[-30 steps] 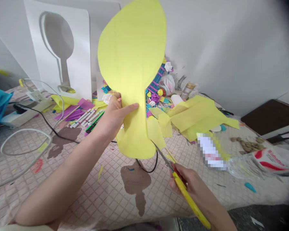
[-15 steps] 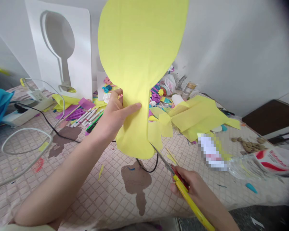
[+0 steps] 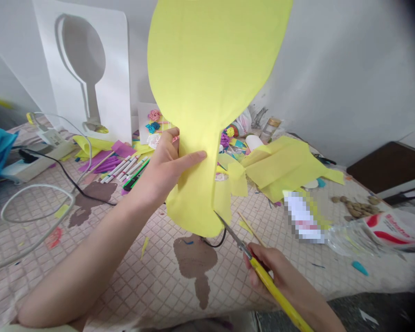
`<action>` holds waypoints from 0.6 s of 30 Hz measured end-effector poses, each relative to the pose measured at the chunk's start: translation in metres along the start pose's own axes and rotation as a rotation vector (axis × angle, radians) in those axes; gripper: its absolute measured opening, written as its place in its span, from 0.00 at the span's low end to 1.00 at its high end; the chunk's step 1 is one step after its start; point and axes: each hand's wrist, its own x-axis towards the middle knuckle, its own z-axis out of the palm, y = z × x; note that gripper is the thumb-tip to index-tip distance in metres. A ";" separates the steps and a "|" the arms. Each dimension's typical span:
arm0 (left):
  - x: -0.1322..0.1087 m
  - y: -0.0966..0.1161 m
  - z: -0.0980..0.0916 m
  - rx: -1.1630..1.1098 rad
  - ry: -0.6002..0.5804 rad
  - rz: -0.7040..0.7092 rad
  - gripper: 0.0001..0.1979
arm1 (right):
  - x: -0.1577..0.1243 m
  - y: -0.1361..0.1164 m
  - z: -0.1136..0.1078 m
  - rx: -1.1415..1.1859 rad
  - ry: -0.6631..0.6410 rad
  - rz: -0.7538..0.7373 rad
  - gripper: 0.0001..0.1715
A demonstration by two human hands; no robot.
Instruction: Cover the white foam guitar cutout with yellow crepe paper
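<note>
Paper upright, neck pinched by left hand; right hand grips scissors, blades at paper's lower edge.

No word, brand or number can be read for certain. At the lower right of the frame a white plastic bag carries red lettering above a red band, too blurred and crumpled to make out. Just left of it, a pixelated patch covers a white, red and yellow label, so nothing on it is legible. The markers left of centre may bear print on their barrels, too small to read.
</note>
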 end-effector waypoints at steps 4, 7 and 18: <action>-0.001 0.002 0.002 0.000 0.005 0.017 0.26 | 0.002 0.008 -0.001 -0.002 -0.021 -0.022 0.09; -0.003 0.004 0.005 0.003 0.024 0.037 0.25 | 0.003 0.012 0.000 0.013 -0.032 -0.013 0.10; -0.006 0.006 0.008 0.044 0.005 0.063 0.24 | -0.001 -0.009 -0.002 -0.055 0.027 0.055 0.08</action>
